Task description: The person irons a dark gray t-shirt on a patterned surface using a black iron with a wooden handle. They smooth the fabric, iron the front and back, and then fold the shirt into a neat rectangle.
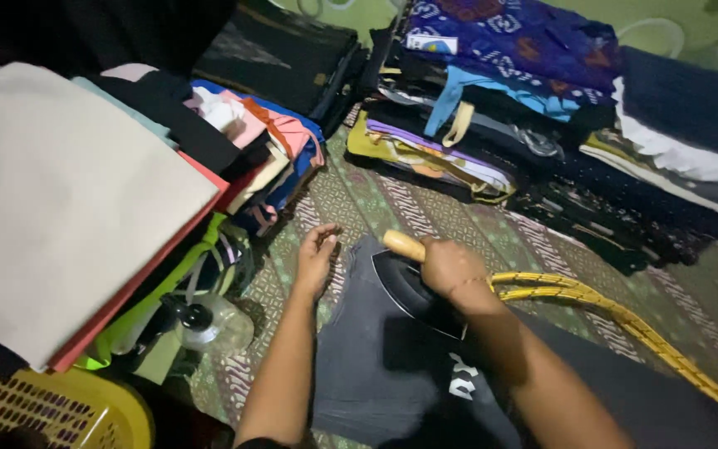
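Patterned green-brown floor mat (459, 224), folded clothes stacks (492, 100) around. Right hand (450, 268) fingers closed round black iron's wooden handle (405, 245), on dark grey shirt (376, 357). Left hand (317, 258) fingers loosely curled, pressing shirt edge.

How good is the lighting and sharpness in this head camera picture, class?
Head view: dim overall, upper left corner nearly black; the cream folded cloth catches the most light; the right hand on the iron and the left hand look soft, slightly blurred; the dark garment shows little detail.
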